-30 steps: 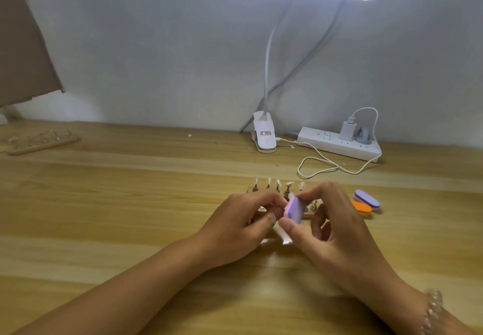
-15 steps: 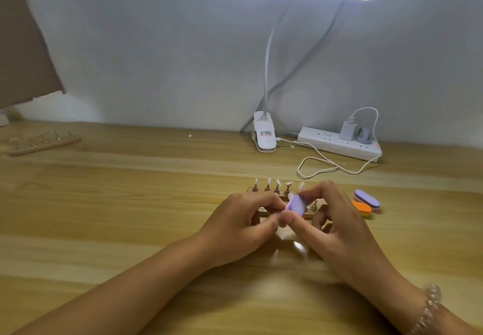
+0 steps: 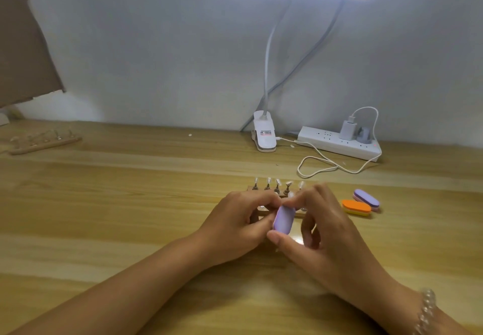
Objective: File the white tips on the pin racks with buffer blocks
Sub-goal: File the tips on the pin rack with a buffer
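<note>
Work in progress: our right hand (image 3: 326,230) pinches a lilac oval foam buffer block (image 3: 283,219) by its ends, just before the small wooden pin rack (image 3: 266,191) of white tips (image 3: 288,183). Our left hand (image 3: 235,222) curls against the block; its hold we cannot tell. A spare orange block (image 3: 356,207) and a purple block (image 3: 367,198) lie right; light wooden tabletop (image 3: 117,204) stretches left.

Three oval foam buffer blocks: lilac block (image 3: 283,219), orange-yellow block (image 3: 356,207), purple-pink block (image 3: 366,198). Two wooden pin racks: near rack (image 3: 277,191), far-left rack (image 3: 44,143). One white clip lamp (image 3: 264,136). One white power strip (image 3: 332,146).

Clip lamp (image 3: 264,136); power strip (image 3: 326,142); wooden table (image 3: 104,217)
</note>
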`<state>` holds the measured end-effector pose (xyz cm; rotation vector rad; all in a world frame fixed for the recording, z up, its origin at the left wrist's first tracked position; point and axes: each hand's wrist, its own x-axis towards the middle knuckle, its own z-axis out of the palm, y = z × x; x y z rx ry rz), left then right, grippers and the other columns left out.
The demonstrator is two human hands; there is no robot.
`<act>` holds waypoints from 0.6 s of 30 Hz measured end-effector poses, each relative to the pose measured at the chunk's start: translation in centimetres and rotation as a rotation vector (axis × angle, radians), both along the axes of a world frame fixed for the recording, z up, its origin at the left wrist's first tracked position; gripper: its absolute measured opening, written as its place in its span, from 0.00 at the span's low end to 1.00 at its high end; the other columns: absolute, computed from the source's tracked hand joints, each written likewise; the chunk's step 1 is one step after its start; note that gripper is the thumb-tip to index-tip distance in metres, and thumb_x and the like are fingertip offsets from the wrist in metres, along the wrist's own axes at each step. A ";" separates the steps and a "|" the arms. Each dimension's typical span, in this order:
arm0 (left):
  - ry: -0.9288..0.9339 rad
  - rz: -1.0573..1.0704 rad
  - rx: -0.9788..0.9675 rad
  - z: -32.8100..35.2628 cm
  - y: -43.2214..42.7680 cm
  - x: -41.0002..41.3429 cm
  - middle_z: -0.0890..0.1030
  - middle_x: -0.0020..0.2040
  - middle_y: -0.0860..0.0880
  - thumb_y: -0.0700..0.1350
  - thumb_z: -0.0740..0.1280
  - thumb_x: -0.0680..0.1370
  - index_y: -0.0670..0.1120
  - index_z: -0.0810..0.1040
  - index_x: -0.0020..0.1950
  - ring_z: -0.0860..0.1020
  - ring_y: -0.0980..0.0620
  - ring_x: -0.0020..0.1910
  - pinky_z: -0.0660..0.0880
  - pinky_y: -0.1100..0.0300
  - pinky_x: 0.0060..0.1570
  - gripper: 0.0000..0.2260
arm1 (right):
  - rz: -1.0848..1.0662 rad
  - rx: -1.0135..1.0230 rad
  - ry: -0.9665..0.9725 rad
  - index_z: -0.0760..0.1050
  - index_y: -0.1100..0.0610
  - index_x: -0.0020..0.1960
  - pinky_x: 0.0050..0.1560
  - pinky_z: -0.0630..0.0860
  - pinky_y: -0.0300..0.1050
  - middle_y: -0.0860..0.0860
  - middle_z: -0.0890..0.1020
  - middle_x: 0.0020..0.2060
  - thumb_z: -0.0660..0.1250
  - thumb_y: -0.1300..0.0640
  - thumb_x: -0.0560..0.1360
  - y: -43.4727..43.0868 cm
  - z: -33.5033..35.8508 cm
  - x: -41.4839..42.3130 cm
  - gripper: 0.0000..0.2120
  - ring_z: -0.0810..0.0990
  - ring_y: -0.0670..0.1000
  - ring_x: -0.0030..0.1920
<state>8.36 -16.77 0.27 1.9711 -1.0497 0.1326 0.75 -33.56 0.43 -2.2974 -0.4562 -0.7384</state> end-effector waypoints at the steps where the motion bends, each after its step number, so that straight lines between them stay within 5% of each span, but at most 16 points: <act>1: 0.007 -0.003 -0.012 0.0 -0.1 0.0 0.76 0.36 0.61 0.40 0.66 0.77 0.46 0.82 0.49 0.68 0.59 0.26 0.62 0.68 0.30 0.06 | 0.001 0.054 0.007 0.73 0.50 0.52 0.27 0.71 0.38 0.43 0.73 0.48 0.72 0.40 0.71 -0.2 0.1 0.1 0.18 0.74 0.50 0.29; 5: 0.071 -0.005 -0.073 0.0 -0.1 0.1 0.81 0.40 0.58 0.38 0.69 0.79 0.47 0.82 0.48 0.67 0.60 0.24 0.63 0.69 0.29 0.05 | -0.147 0.347 0.054 0.72 0.47 0.52 0.32 0.70 0.33 0.47 0.77 0.50 0.70 0.41 0.68 -1.5 0.6 0.6 0.18 0.76 0.50 0.32; 11: 0.030 -0.015 -0.018 0.0 0.0 -0.1 0.76 0.35 0.62 0.42 0.64 0.77 0.48 0.81 0.49 0.70 0.58 0.26 0.64 0.64 0.30 0.06 | -0.017 -0.030 -0.003 0.71 0.49 0.54 0.26 0.70 0.39 0.42 0.73 0.49 0.71 0.41 0.70 0.1 0.0 -0.2 0.19 0.75 0.49 0.29; 15: 0.008 -0.001 -0.013 0.0 -0.1 -0.1 0.75 0.34 0.64 0.41 0.65 0.77 0.49 0.81 0.47 0.68 0.60 0.26 0.61 0.68 0.31 0.05 | -0.071 0.168 0.038 0.73 0.51 0.50 0.28 0.69 0.36 0.43 0.75 0.47 0.76 0.51 0.69 -0.7 0.4 0.3 0.15 0.74 0.52 0.29; 18: 0.010 -0.003 -0.010 -0.1 -0.1 -0.1 0.75 0.35 0.63 0.41 0.65 0.77 0.50 0.80 0.48 0.69 0.61 0.27 0.61 0.70 0.31 0.06 | -0.077 0.076 -0.001 0.72 0.51 0.50 0.28 0.70 0.38 0.41 0.74 0.46 0.76 0.49 0.69 -0.3 0.3 0.1 0.16 0.73 0.51 0.28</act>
